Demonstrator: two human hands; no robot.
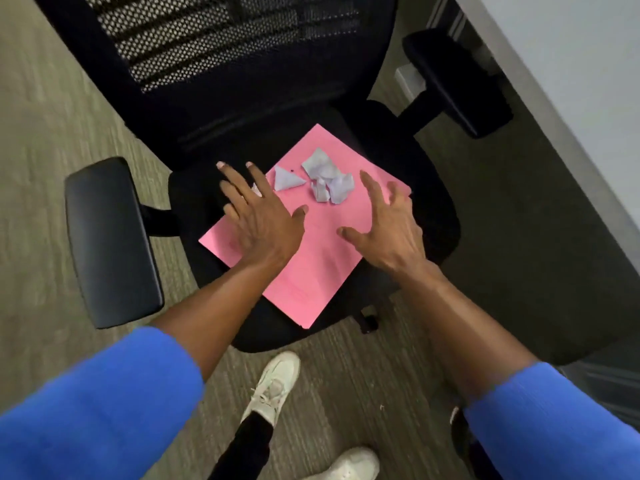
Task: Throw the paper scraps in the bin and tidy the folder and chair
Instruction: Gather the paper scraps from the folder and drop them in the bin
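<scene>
left hand (258, 220) flat, right hand (388, 226) spread, both empty | cup paper scraps (318, 178) together on pink folder (311, 265), then lift

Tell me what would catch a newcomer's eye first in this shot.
The bright pink folder lying askew on the black office chair seat, with crumpled pale paper scraps on its far half. Then the left hand and right hand, both open, fingers spread over it.
</scene>
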